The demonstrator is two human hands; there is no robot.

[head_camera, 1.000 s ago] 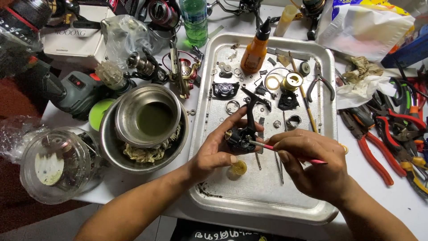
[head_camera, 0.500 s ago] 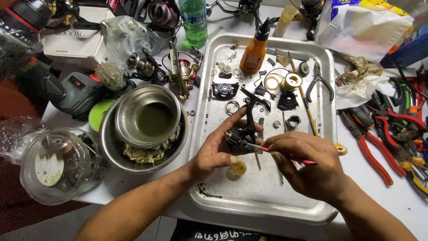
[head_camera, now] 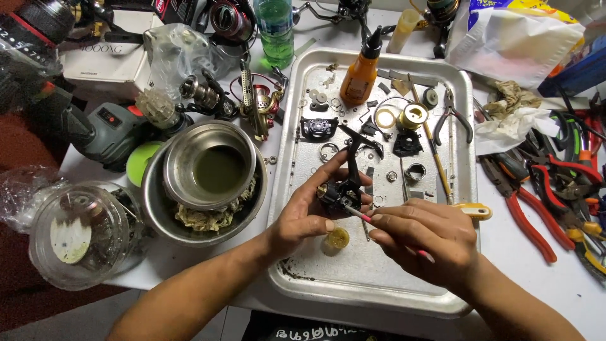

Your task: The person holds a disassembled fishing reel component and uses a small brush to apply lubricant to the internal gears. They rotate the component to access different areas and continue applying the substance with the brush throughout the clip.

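My left hand (head_camera: 309,211) is curled around a small black reel body (head_camera: 341,192), thumb underneath and fingers wrapped over the top, holding it just above the metal tray (head_camera: 379,284). A thin black arm of the part sticks up past my fingertips. My right hand (head_camera: 426,243) is closed in a pencil grip on a slim pink brush (head_camera: 365,217); its tip touches the reel body on the right side.

The tray is dull, scratched aluminium with a rolled rim and dark grime along its near left corner. A small round yellow cap (head_camera: 337,239) lies on it just beneath my left hand. Farther up the tray sit loose black and brass reel parts, washers and an orange bottle (head_camera: 361,71) with a black nozzle.

Left of the tray, two nested steel bowls (head_camera: 211,177) hold cloudy greenish liquid. Red-handled pliers (head_camera: 530,218) lie on the table to the right.
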